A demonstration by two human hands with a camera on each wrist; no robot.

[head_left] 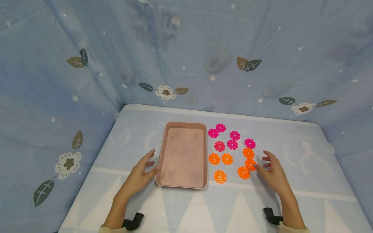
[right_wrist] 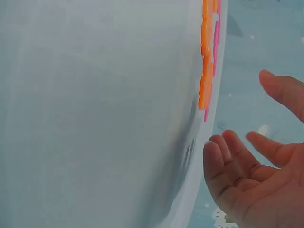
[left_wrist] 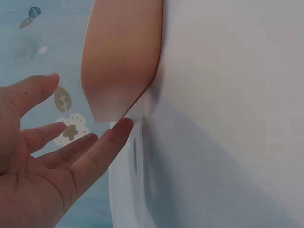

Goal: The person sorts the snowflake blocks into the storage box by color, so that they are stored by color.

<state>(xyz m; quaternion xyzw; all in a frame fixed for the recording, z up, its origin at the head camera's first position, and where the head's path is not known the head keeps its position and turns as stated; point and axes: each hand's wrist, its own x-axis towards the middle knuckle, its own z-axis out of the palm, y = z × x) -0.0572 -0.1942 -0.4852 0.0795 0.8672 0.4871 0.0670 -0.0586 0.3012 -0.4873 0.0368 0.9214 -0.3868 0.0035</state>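
"Your left hand point(head_left: 140, 176) and right hand point(head_left: 272, 177): spread?"
"Both, left at eight o'clock of one tray point(head_left: 183, 155)."
"At its three o'clock?"
"Six pink discs point(head_left: 232, 144), six orange discs point(head_left: 227, 159); your right at their four."

The left wrist view's edges crop the pink tray point(left_wrist: 122, 57) and the left hand point(left_wrist: 42, 183), and the right wrist view's top edge cuts off the orange flower discs point(right_wrist: 205, 78). In the head view, whether the right hand point(head_left: 273, 174) touches a disc cannot be told.
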